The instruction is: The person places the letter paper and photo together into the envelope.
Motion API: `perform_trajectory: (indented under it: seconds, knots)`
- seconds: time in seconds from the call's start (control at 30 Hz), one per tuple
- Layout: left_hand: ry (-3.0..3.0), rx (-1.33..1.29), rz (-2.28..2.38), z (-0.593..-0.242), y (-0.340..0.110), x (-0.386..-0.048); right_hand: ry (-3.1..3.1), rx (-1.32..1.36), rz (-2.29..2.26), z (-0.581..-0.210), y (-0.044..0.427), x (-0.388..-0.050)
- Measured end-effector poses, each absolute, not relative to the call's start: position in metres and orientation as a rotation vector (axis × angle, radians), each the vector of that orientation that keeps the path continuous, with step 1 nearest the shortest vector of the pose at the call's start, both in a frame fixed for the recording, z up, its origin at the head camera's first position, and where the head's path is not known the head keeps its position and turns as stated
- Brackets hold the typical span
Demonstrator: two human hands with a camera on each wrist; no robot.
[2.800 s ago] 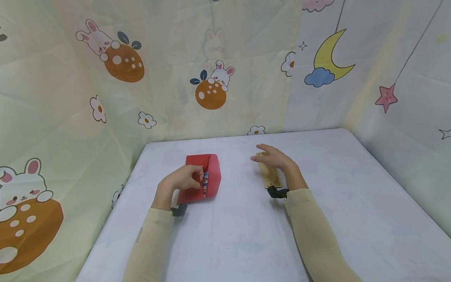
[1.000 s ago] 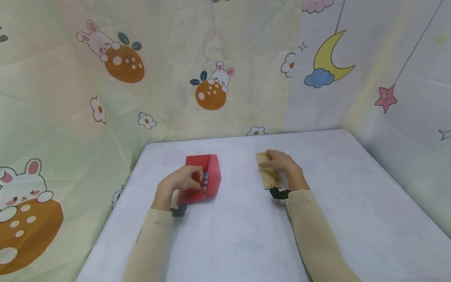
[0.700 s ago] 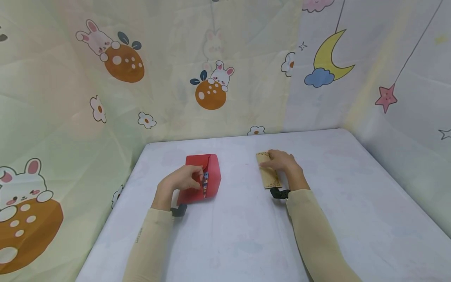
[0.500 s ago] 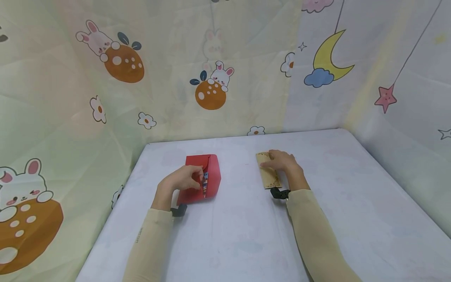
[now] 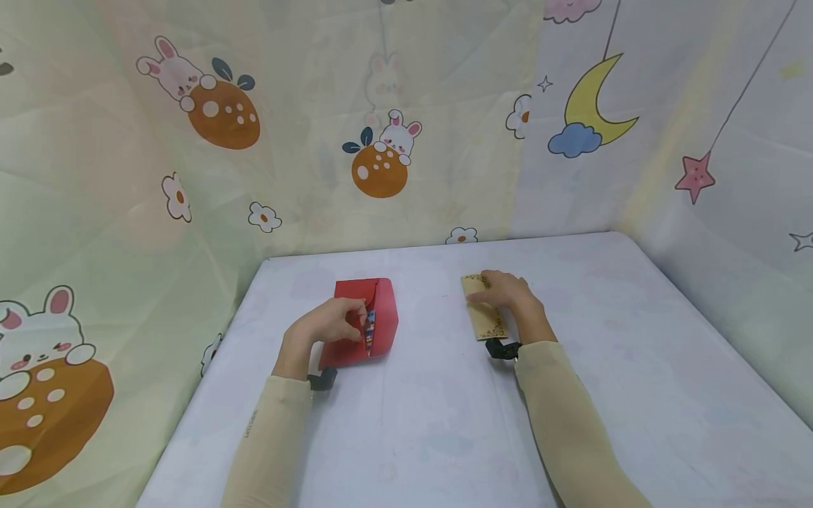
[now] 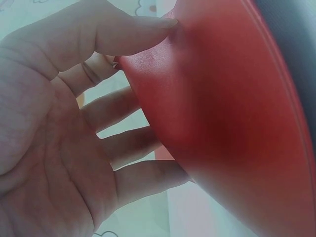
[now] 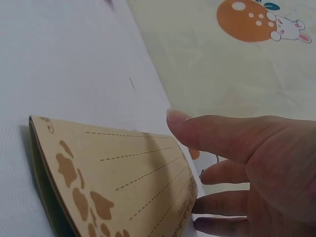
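Observation:
My left hand (image 5: pixel 329 321) pinches the flap of a red case (image 5: pixel 384 317) that lies on the table. The left wrist view shows the thumb on the red cover (image 6: pixel 222 108) and the fingers behind its edge. Through a gap in the case shows a colourful patterned item (image 5: pixel 370 331). Over the right side of a tan folded card (image 5: pixel 484 319) is my right hand (image 5: pixel 508 291). From the right wrist, the thumb reaches above the far edge of the card (image 7: pixel 123 173), which has dashed lines and brown marks; the other fingers (image 7: pixel 224 202) extend beside it, contact unclear.
Both items lie on a white-covered table (image 5: pixel 432 437), the red case left of the card. Printed cloth (image 5: pixel 305 141) hangs behind and at both sides. Black wrist devices sit under the left wrist (image 5: pixel 322 379) and the right wrist (image 5: pixel 502 348).
My right hand has come down from above the card's far end to its right side, then shifted slightly left. My left hand and the red case show no visible movement.

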State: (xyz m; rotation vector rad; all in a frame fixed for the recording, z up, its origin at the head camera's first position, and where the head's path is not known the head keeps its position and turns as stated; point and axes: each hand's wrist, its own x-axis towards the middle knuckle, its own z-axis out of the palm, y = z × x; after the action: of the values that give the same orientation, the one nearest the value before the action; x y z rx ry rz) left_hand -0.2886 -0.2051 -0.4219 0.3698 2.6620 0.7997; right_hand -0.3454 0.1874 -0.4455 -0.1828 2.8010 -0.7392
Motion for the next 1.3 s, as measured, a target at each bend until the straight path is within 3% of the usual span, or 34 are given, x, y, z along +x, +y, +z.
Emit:
perform_trajectory:
  seconds: [1.3]
  knots:
    - [2.661, 0.363, 0.811, -0.4227, -0.2053, -0.2889, 2.843, -0.144, -0.612, -0.4424, 0.1826, -0.3412]
